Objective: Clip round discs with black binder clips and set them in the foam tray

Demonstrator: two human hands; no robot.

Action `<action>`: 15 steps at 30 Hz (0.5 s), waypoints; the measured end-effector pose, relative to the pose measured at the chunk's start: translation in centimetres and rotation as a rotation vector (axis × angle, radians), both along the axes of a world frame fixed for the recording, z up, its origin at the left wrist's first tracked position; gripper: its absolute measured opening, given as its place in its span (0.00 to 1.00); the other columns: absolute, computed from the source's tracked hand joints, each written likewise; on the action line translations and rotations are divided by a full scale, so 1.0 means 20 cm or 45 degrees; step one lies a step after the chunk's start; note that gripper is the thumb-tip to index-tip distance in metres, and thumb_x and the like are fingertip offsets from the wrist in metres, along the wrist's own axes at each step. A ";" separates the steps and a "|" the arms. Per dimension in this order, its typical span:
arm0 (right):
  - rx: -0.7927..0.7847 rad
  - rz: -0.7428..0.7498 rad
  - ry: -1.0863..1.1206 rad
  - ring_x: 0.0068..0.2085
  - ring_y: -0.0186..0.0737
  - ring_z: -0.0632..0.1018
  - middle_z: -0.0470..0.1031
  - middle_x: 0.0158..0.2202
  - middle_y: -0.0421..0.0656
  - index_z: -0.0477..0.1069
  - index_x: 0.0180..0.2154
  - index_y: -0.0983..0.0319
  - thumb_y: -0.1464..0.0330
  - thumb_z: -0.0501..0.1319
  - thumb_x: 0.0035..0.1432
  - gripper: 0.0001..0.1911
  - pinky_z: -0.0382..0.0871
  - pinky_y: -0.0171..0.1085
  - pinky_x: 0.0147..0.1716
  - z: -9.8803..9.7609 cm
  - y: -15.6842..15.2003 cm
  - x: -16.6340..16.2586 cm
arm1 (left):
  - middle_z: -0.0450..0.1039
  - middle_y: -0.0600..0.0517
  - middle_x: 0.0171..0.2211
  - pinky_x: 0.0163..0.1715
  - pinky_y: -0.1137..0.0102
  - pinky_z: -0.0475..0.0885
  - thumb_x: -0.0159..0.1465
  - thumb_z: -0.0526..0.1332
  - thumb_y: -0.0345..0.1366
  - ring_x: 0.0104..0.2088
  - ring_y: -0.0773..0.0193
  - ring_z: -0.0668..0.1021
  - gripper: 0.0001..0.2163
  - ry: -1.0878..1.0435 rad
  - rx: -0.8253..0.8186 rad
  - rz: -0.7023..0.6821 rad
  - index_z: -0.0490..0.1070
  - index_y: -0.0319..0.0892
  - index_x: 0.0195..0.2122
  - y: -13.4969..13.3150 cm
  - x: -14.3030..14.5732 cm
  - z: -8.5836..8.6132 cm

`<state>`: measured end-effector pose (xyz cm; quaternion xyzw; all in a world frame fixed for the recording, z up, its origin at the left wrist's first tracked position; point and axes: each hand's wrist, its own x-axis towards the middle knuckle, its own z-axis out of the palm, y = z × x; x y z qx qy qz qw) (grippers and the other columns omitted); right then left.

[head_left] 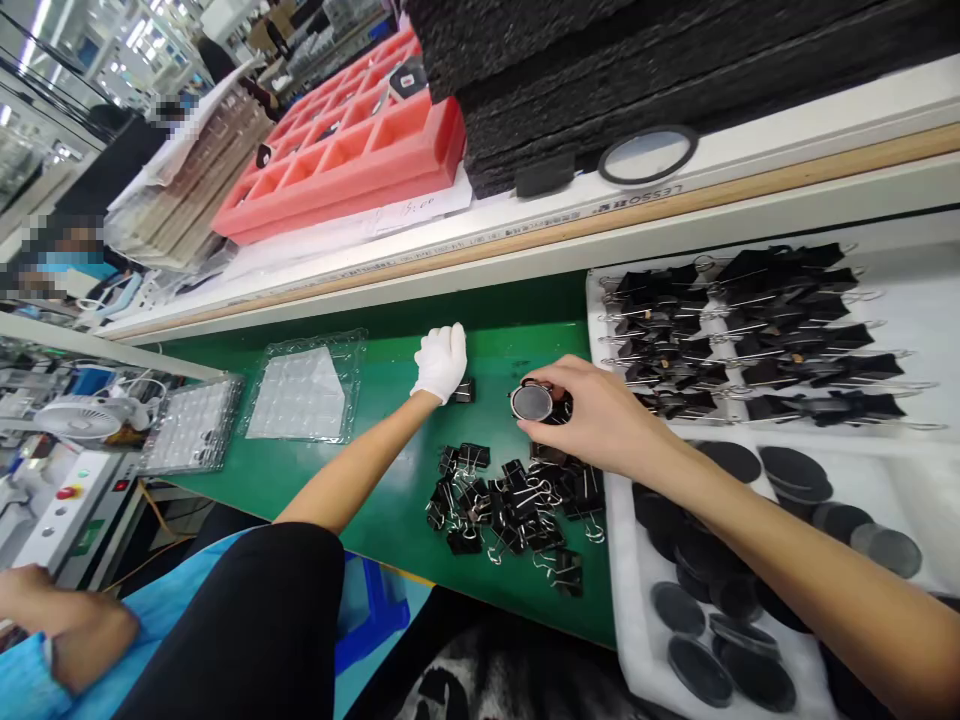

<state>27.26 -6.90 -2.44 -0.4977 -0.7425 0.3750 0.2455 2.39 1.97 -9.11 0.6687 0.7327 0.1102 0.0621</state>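
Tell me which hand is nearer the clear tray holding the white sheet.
Left. The gloved left hand is a little to the right of the clear tray; the bare right hand, gripping a round disc, is farther right.

Your left hand (441,362) wears a white glove; your right hand (592,415) is bare. The disc (532,402) at your right fingertips shows a dull grey face inside a black rim. The bench mat (315,470) is plain green. The loose binder clips (510,505) at lower centre are black with silver wire handles. So are the rowed clips (750,330) at right, which lie on a white tray (922,300). The stacked discs (787,470) at lower right run dark grey to black. At upper centre the compartment tray (352,150) is coral red, and the foam stack (637,70) at upper right is black. The 2 blister trays (300,390) at centre left are clear. The sleeve (22,685) at lower left is light blue.
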 end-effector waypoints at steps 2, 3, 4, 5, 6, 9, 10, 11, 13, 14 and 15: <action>0.008 0.050 -0.216 0.45 0.51 0.76 0.76 0.44 0.47 0.79 0.45 0.59 0.66 0.70 0.54 0.15 0.67 0.45 0.43 0.00 0.04 -0.09 | 0.77 0.43 0.45 0.56 0.54 0.70 0.77 0.43 0.41 0.51 0.50 0.77 0.20 -0.035 0.018 -0.013 0.75 0.44 0.42 0.00 -0.01 -0.02; 0.013 0.077 -0.336 0.47 0.53 0.76 0.76 0.45 0.47 0.79 0.44 0.60 0.66 0.69 0.55 0.14 0.64 0.46 0.44 -0.01 0.07 -0.14 | 0.77 0.43 0.45 0.57 0.55 0.70 0.77 0.43 0.41 0.51 0.50 0.77 0.20 -0.047 0.028 -0.016 0.75 0.44 0.42 0.00 -0.01 -0.02; 0.019 0.102 -0.449 0.48 0.55 0.75 0.76 0.44 0.48 0.79 0.43 0.60 0.66 0.68 0.56 0.12 0.62 0.47 0.44 -0.03 0.10 -0.20 | 0.77 0.43 0.44 0.57 0.55 0.69 0.77 0.44 0.41 0.51 0.51 0.77 0.20 -0.057 0.037 -0.016 0.75 0.44 0.42 0.00 -0.02 -0.03; 0.023 0.128 -0.544 0.48 0.55 0.75 0.76 0.44 0.48 0.78 0.42 0.60 0.66 0.68 0.56 0.11 0.60 0.47 0.44 -0.05 0.13 -0.25 | 0.77 0.43 0.44 0.57 0.55 0.69 0.77 0.44 0.40 0.51 0.51 0.77 0.20 -0.069 0.045 -0.013 0.74 0.43 0.41 0.00 -0.02 -0.03; 0.022 0.153 -0.614 0.47 0.55 0.74 0.76 0.43 0.49 0.78 0.41 0.61 0.67 0.67 0.57 0.09 0.58 0.47 0.43 -0.07 0.15 -0.30 | 0.77 0.43 0.44 0.58 0.55 0.69 0.77 0.44 0.40 0.50 0.51 0.77 0.20 -0.080 0.050 -0.010 0.74 0.43 0.41 0.00 -0.02 -0.03; 0.010 0.194 -0.680 0.46 0.52 0.74 0.76 0.44 0.49 0.78 0.41 0.62 0.67 0.67 0.58 0.09 0.54 0.44 0.40 -0.14 0.20 -0.39 | 0.77 0.42 0.44 0.58 0.55 0.69 0.77 0.45 0.40 0.50 0.52 0.78 0.19 -0.099 0.044 0.001 0.74 0.43 0.41 -0.01 -0.01 -0.03; 0.013 0.194 -0.674 0.46 0.51 0.74 0.76 0.46 0.49 0.78 0.42 0.62 0.66 0.67 0.59 0.10 0.53 0.43 0.39 -0.16 0.21 -0.41 | 0.77 0.42 0.44 0.58 0.55 0.69 0.77 0.45 0.40 0.50 0.52 0.78 0.18 -0.097 0.038 0.006 0.74 0.43 0.42 -0.01 -0.01 -0.03; 0.020 0.192 -0.663 0.46 0.51 0.74 0.76 0.47 0.48 0.78 0.44 0.61 0.66 0.67 0.59 0.11 0.52 0.42 0.38 -0.17 0.22 -0.42 | 0.77 0.42 0.45 0.58 0.55 0.69 0.77 0.45 0.40 0.50 0.51 0.78 0.18 -0.092 0.033 0.009 0.74 0.42 0.42 -0.01 -0.01 -0.03; 0.045 0.183 -0.655 0.47 0.51 0.74 0.76 0.48 0.47 0.78 0.45 0.60 0.64 0.67 0.61 0.11 0.50 0.42 0.38 -0.18 0.23 -0.43 | 0.77 0.42 0.45 0.56 0.56 0.70 0.77 0.46 0.40 0.50 0.51 0.78 0.18 -0.083 0.024 0.015 0.74 0.42 0.42 -0.02 -0.01 -0.02; 0.058 0.183 -0.664 0.47 0.52 0.74 0.76 0.48 0.47 0.78 0.45 0.60 0.63 0.68 0.61 0.12 0.50 0.42 0.38 -0.19 0.23 -0.43 | 0.77 0.42 0.46 0.56 0.56 0.71 0.77 0.45 0.40 0.50 0.51 0.78 0.18 -0.078 0.020 0.015 0.74 0.42 0.42 -0.02 -0.01 -0.02; 0.072 0.184 -0.679 0.48 0.52 0.74 0.77 0.48 0.47 0.79 0.45 0.60 0.62 0.68 0.61 0.12 0.50 0.42 0.38 -0.19 0.23 -0.43 | 0.77 0.42 0.46 0.56 0.56 0.71 0.77 0.45 0.40 0.50 0.51 0.78 0.18 -0.073 0.016 0.016 0.74 0.42 0.42 -0.02 0.00 -0.02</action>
